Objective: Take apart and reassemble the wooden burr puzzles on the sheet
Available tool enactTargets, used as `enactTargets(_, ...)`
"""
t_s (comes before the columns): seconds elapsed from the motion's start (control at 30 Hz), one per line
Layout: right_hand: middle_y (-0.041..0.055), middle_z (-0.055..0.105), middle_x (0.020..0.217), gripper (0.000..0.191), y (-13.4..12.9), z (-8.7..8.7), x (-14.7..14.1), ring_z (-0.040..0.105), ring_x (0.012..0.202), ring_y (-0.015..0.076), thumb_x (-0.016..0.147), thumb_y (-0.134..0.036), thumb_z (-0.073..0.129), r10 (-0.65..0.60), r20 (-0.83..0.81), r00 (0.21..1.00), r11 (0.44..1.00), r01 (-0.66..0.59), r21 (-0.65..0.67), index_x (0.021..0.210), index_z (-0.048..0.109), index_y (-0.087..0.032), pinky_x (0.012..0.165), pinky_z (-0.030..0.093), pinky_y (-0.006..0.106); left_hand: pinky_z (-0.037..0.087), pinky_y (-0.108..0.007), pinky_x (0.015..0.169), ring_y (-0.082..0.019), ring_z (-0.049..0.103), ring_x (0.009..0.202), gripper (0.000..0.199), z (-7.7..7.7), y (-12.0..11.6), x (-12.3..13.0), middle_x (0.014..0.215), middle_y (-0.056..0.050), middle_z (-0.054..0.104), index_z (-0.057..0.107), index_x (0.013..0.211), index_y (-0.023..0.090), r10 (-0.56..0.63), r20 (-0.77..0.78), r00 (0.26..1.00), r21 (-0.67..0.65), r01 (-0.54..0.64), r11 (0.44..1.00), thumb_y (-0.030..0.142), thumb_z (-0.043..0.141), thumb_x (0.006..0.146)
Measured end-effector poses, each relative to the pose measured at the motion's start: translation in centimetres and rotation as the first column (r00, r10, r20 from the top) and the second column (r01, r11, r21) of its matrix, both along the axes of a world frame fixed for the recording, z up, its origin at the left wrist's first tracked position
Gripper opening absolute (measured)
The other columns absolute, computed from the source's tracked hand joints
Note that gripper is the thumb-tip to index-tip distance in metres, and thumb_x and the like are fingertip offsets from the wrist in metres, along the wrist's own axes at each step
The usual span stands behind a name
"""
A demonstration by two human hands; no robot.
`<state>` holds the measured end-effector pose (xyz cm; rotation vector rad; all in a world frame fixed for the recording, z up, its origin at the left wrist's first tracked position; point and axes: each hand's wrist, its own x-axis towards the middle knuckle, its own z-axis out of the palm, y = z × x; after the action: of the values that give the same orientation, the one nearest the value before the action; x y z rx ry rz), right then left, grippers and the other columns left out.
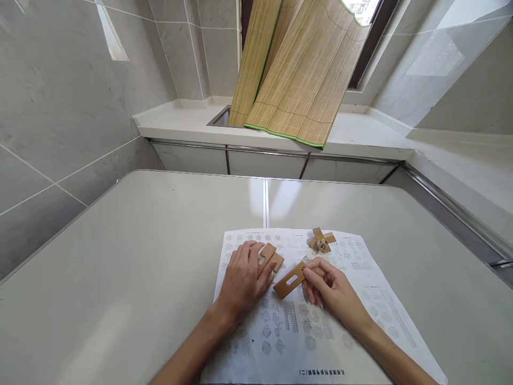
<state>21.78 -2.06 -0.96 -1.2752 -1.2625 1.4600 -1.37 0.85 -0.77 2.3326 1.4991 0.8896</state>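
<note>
We see table (pixel 120 256), printed sheet (pixel 352 315) lying on it
Our left hand (pixel 242 272) over sheet: fingers loosely curved, thumb apart, at wooden pieces (pixel 269 250); whether gripped, we cannot tell
Our right hand (pixel 331 283): thumb and fingers pinched on one end of slotted piece (pixel 283 289), over sheet, between hands
Cross-shaped cluster (pixel 322 245) on sheet beyond right hand, seemingly joined; we judge work partway, slotted piece and wooden pieces unjoined to it

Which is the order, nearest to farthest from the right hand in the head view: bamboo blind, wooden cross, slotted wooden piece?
1. Slotted wooden piece: in the right hand.
2. Wooden cross: beyond, on the printed sheet.
3. Bamboo blind: farthest, at the counter.
</note>
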Motion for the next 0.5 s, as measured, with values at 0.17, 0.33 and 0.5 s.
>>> enactTargets(0.17,-0.0017,0.064,0.064,0.040,-0.08,-0.14,0.00,0.057,0.056,0.0164,0.099,-0.061,0.064,-0.039,0.151,0.988,0.997,0.029,0.069,0.097,0.066,-0.022,0.058,0.045,0.029,0.060,-0.046,0.089,-0.028,0.068,0.107,0.027,0.25,-0.39,0.34,0.131,-0.014,0.062,0.051,0.134,0.021,-0.052,0.033,0.998,-0.043,0.053,0.998,0.027,0.048,0.108)
enactTargets(0.33,-0.0012,0.062,0.065,0.040,0.02,-0.47,0.03,0.058,0.059,0.0188,0.101,-0.060,0.060,-0.078,0.291,0.953,0.989,0.037,0.144,0.106,0.069,-0.022,0.061,0.046,0.032,0.052,-0.056,0.108,-0.039,0.055,0.136,0.054,0.45,-0.67,0.25,0.148,-0.021,0.052,0.051,0.139,0.019,-0.189,0.000,0.982,-0.059,0.188,0.980,0.043,0.072,0.095)
enactTargets(0.5,0.0008,0.066,0.071,0.039,0.03,-0.60,-0.19,0.059,0.060,0.0200,0.104,-0.057,0.054,-0.052,0.446,0.894,0.981,-0.038,0.191,0.114,0.071,-0.022,0.057,0.045,0.031,0.030,-0.065,0.126,-0.043,0.036,0.154,0.098,0.53,-0.51,0.27,0.161,-0.023,0.044,0.038,0.153,0.016,-0.367,-0.072,0.928,-0.078,0.361,0.929,0.071,0.077,0.081)
